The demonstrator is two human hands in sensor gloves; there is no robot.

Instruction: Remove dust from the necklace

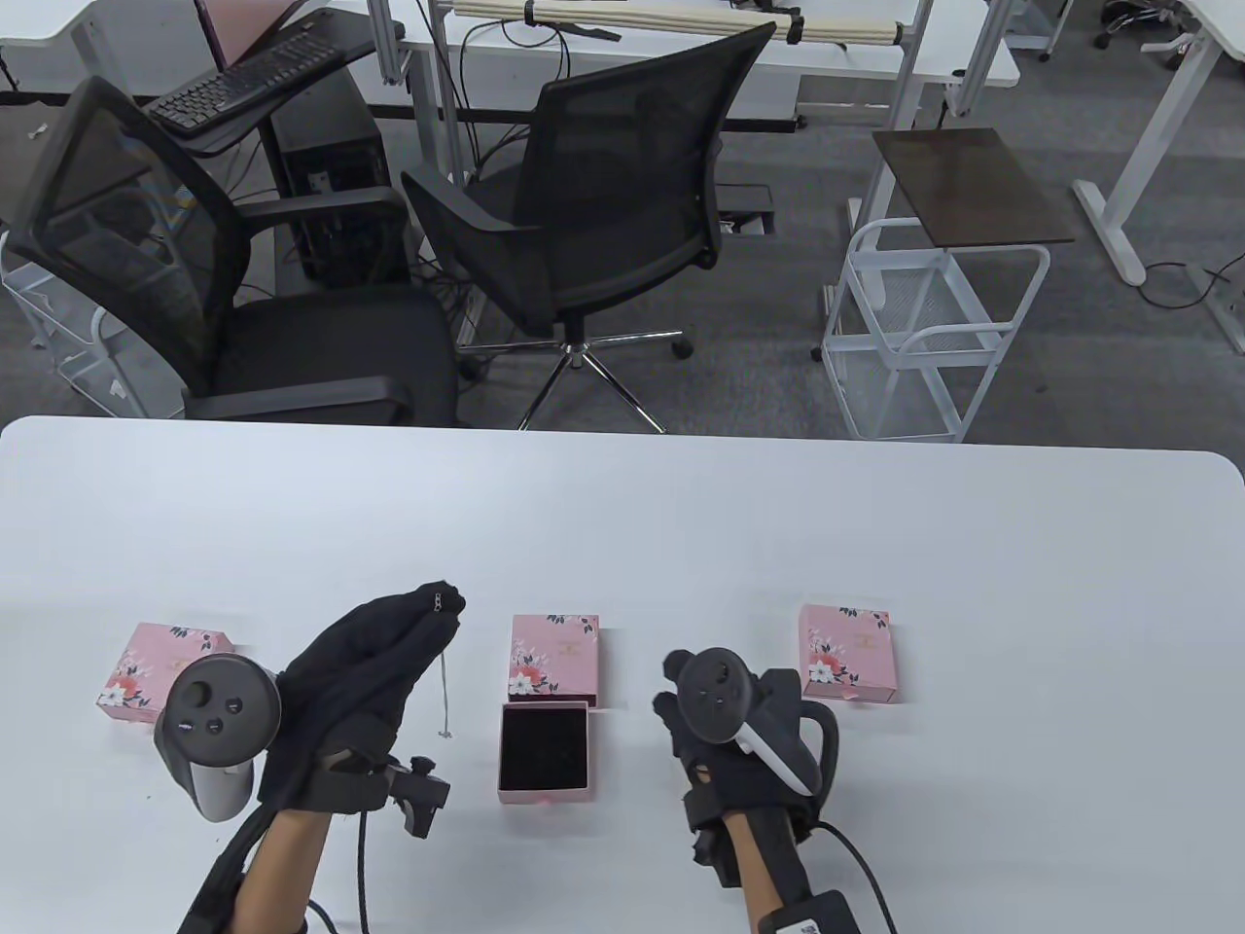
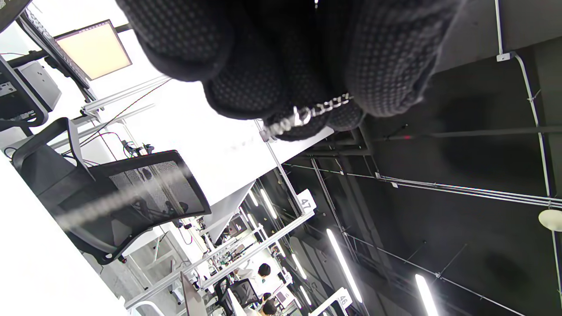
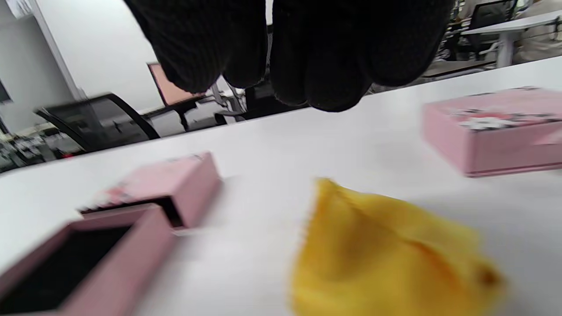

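Necklace, a thin silver chain, is pinched at the fingertips of the left hand above the white table, hanging beside the open pink box. In the left wrist view the links are held firmly. In the right wrist view the right hand, holding nothing, hovers over the yellow cloth; this should be gathered gently.

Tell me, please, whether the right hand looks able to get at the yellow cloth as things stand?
Probably yes: the right hand hangs just above the cloth, holding nothing, with only bare table between them.
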